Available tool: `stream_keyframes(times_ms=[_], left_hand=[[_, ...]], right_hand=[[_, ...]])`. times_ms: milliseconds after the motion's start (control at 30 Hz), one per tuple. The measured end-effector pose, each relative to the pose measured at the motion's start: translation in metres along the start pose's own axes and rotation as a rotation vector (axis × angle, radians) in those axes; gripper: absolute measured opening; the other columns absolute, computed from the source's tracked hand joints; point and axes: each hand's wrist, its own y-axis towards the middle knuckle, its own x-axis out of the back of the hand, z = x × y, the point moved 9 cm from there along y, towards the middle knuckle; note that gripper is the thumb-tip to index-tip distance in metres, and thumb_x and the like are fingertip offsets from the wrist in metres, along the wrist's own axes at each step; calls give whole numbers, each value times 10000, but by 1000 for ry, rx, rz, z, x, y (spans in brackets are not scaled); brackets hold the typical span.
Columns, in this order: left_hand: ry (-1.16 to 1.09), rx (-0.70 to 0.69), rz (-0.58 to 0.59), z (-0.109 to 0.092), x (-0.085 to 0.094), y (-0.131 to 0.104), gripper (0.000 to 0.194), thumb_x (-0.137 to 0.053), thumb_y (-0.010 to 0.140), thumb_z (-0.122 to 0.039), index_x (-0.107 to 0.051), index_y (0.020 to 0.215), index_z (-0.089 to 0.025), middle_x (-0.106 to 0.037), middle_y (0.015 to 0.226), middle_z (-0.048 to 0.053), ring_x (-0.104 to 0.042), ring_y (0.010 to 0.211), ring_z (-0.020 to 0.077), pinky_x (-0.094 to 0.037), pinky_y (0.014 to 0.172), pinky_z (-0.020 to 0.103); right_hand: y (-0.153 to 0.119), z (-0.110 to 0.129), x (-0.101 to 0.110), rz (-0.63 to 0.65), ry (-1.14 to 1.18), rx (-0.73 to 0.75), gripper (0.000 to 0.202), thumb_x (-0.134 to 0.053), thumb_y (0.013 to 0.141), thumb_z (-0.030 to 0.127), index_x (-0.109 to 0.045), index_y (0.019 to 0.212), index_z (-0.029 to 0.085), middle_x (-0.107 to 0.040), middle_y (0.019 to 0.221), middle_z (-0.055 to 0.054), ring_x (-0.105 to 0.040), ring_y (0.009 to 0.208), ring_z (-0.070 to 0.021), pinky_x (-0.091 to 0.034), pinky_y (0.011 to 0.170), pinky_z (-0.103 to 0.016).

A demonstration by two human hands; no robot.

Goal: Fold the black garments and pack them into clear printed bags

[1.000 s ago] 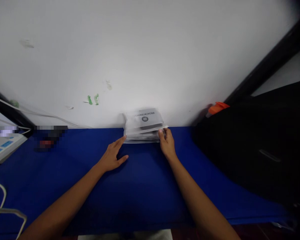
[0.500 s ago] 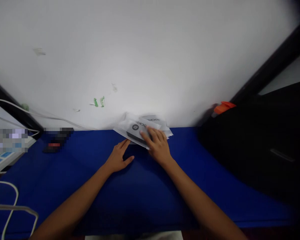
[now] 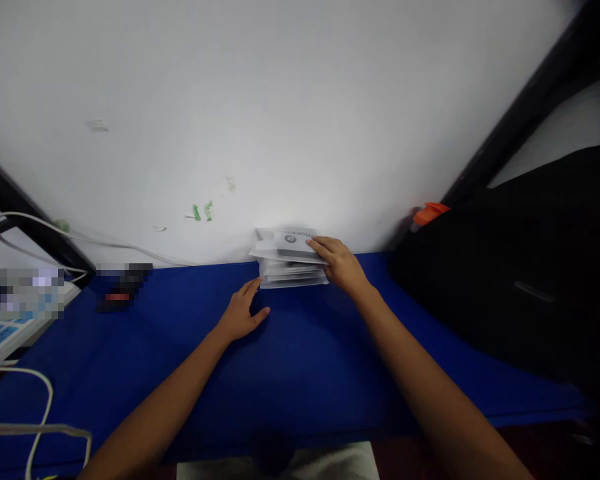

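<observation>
A stack of flat, translucent plastic packets [image 3: 294, 274] stands at the back of the blue tabletop, against the wall. The top packet [image 3: 280, 245] has dark lettering and a round black logo, and it sits slightly lifted and tilted on the others. My right hand [image 3: 341, 263] grips that packet by its right edge, fingers over its upper face; the thumb is hidden. My left hand [image 3: 240, 313] rests on the table with thumb and fingers apart, its fingertips at the stack's front left corner, holding nothing.
A large black bag-like object [image 3: 510, 280] fills the right side, with an orange item [image 3: 430, 213] behind it. On the left are a dark, partly blurred object [image 3: 125, 287], a white power strip [image 3: 5, 333] and white cables [image 3: 47, 393]. The white wall [image 3: 330, 120] bounds the back.
My right hand has moved right with the top packet, turning it squarer over the stack, whose front edges now show. The left hand stays nearly in place. The view has shifted slightly.
</observation>
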Motion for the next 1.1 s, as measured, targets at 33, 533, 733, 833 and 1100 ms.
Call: stream_keyframes(times_ms=[33, 533, 733, 833, 1100], left_hand=[[-5, 9, -4, 1, 0, 0, 717, -605, 877, -365, -261, 1497, -260, -405, 1473, 145, -578, 1179, 276, -395, 1053, 509], [-40, 62, -31, 8, -2, 0, 657, -594, 883, -374, -311, 1462, -245, -470, 1356, 141, -563, 1184, 276, -401, 1041, 509], [-54, 51, -45, 11, -1, -1, 641, -600, 888, -388, -330, 1453, -254, -478, 1349, 136, -569, 1175, 270, -406, 1038, 506], [-95, 63, -65, 14, 0, -2, 618, -593, 893, -406, -351, 1439, -249, -481, 1343, 136, -569, 1175, 263, -418, 1026, 504], [-615, 311, -330, 44, 20, 0, 528, -738, 741, -494, -604, 1157, -197, -640, 1183, 100, -646, 1001, 220, -475, 965, 436]], right_hand=[[2, -7, -1, 34, -13, -14, 723, -451, 712, -12, -476, 1404, 196, -546, 1387, -113, -504, 1249, -270, -468, 1015, -456], [27, 16, -3, 164, -253, -103, 513, -524, 899, 280, -478, 1363, 67, -529, 1396, -199, -500, 1235, -322, -404, 1006, -436], [26, 10, -7, 85, -224, -173, 454, -504, 840, 124, -546, 1292, 119, -614, 1295, -157, -543, 1131, -323, -489, 845, -414], [26, 10, -8, 60, -202, -172, 447, -505, 832, 119, -556, 1276, 132, -624, 1277, -157, -544, 1121, -323, -500, 845, -422], [16, 21, 18, -159, -132, -169, 508, -423, 858, 86, -471, 1363, 117, -608, 1280, -187, -533, 1171, -327, -472, 947, -478]])
